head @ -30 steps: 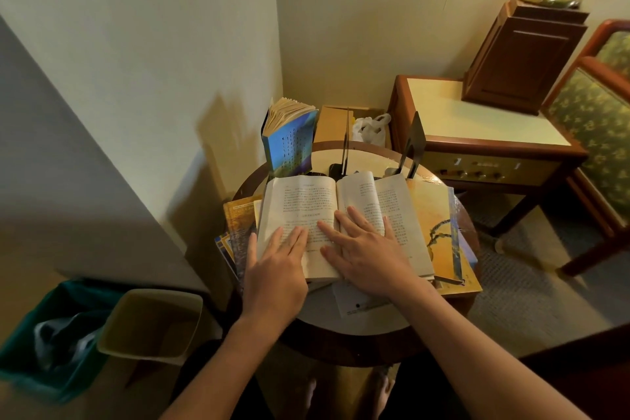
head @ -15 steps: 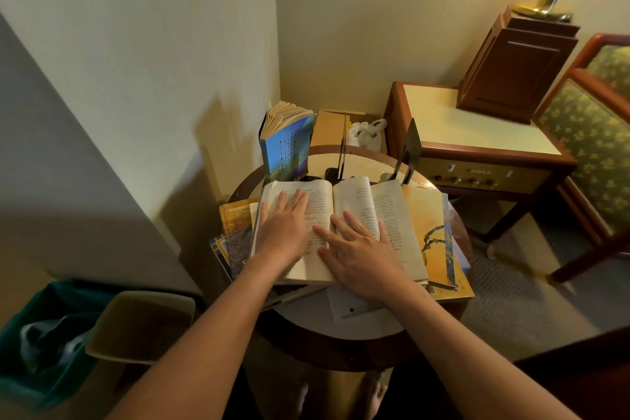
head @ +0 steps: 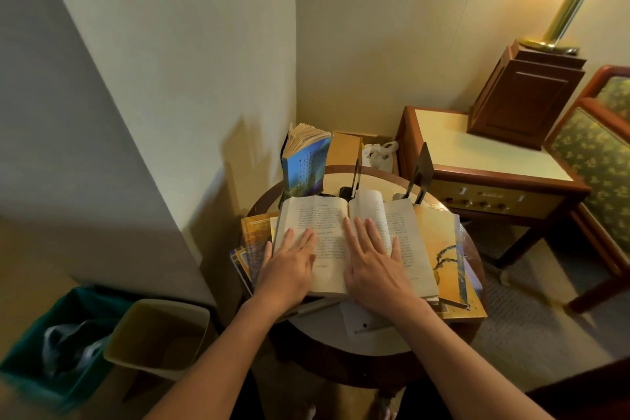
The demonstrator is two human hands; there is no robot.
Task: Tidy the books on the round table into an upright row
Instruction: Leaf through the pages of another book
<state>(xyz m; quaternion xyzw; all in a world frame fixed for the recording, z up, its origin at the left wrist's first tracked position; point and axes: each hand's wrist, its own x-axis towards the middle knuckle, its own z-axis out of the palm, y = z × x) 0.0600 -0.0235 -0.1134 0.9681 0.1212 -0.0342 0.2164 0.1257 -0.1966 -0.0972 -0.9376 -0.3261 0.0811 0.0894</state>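
Observation:
An open book (head: 327,225) lies face up on the round table (head: 375,341), on top of other books. My left hand (head: 289,266) rests flat on its left page with straight fingers. My right hand (head: 375,262) lies flat across the gutter and right page. A blue book (head: 305,170) stands upright at the table's back left, its pages fanned. Yellow books (head: 443,249) stick out to the right under the open one, and more books (head: 254,242) poke out at the left. Two dark metal bookends (head: 421,170) stand at the back.
A beige bin (head: 160,334) and a green bin (head: 51,341) sit on the floor at the left. A wooden side table (head: 477,160) with a lamp base stands behind to the right, with a patterned chair (head: 596,160) beside it. A white paper (head: 361,320) lies under the books.
My left hand slid forward up the left page and then back toward its near edge. My right hand stayed flat on the book, its fingers now pointing more straight ahead.

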